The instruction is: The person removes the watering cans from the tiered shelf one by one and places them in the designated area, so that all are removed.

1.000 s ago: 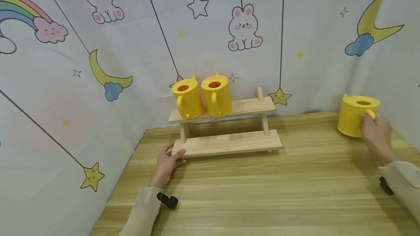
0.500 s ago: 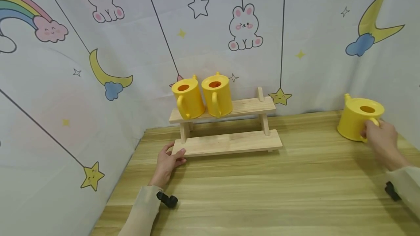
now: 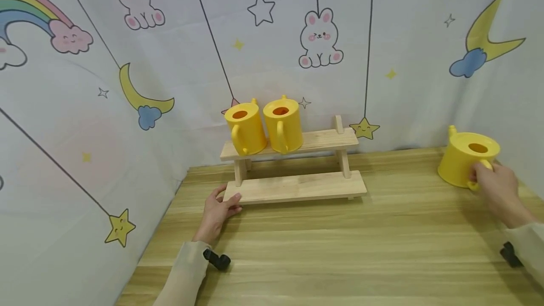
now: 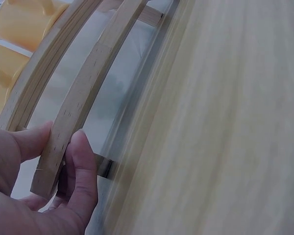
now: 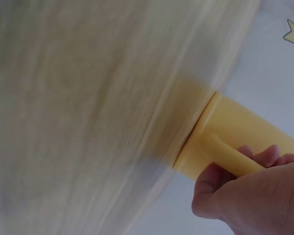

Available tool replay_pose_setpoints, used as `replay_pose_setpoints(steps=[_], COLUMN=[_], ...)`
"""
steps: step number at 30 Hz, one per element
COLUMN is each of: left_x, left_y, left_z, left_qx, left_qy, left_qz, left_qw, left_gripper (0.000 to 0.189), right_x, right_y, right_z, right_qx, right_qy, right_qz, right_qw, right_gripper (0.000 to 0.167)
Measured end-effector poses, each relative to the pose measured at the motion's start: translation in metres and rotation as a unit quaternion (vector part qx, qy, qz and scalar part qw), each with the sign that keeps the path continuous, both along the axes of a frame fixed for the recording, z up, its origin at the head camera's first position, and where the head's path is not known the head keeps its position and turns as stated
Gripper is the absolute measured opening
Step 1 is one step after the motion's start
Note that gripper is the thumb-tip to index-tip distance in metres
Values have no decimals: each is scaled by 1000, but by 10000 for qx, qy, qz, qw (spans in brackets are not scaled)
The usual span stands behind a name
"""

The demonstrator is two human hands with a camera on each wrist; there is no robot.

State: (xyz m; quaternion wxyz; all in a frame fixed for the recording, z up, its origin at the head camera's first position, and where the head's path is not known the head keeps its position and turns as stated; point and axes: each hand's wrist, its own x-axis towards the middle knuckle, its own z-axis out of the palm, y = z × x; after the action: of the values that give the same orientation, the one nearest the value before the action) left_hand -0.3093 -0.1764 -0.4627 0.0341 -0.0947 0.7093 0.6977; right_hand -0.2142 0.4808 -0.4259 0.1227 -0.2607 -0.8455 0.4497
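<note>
At the right of the head view, a yellow watering can [image 3: 462, 162] stands upright on the table, its spout toward the back wall. My right hand [image 3: 498, 190] grips its handle [image 5: 232, 157], fingers wrapped round it in the right wrist view. A two-tier wooden rack [image 3: 293, 188] stands by the back wall. With thumb above and fingers beneath, my left hand [image 3: 216, 211] holds the left end of the rack's lower board [image 4: 78, 105]. Two more yellow watering cans, a left one [image 3: 247, 131] and a right one [image 3: 289, 131], sit side by side on the upper board, handles facing me.
The wood-grain table [image 3: 331, 254] meets a white cloth wall [image 3: 272, 70] printed with rabbits, moons and stars. That cloth also runs along the left and right sides. A bare stretch of upper board [image 3: 325, 140] lies right of the two cans.
The right hand and its watering can have shifted slightly right and toward me, and the can has turned a little. The left hand and rack stay put.
</note>
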Motion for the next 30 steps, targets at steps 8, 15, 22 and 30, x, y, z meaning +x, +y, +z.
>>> replay_pose_setpoints(steps=[8,15,22,30], left_x=[0,-1,0,0], left_y=[0,0,0,0], left_z=[-2,-3,-1,-2], left_qx=[31,60,34,52], left_qy=[45,61,34,29], left_qz=[-10,34,28,7], left_qw=[10000,10000,10000,10000], left_gripper=[78,76,77,77], right_x=[9,14,12,0], right_y=[-9,-38,-78,-151], right_z=[5,28,53,64], right_qx=[656,509,228,656], right_qy=[-93,146,756,1059], right_qz=[-223,-864,-452,897], right_qw=[9976,9949,9959,9881], right_gripper=[54,70,49,90])
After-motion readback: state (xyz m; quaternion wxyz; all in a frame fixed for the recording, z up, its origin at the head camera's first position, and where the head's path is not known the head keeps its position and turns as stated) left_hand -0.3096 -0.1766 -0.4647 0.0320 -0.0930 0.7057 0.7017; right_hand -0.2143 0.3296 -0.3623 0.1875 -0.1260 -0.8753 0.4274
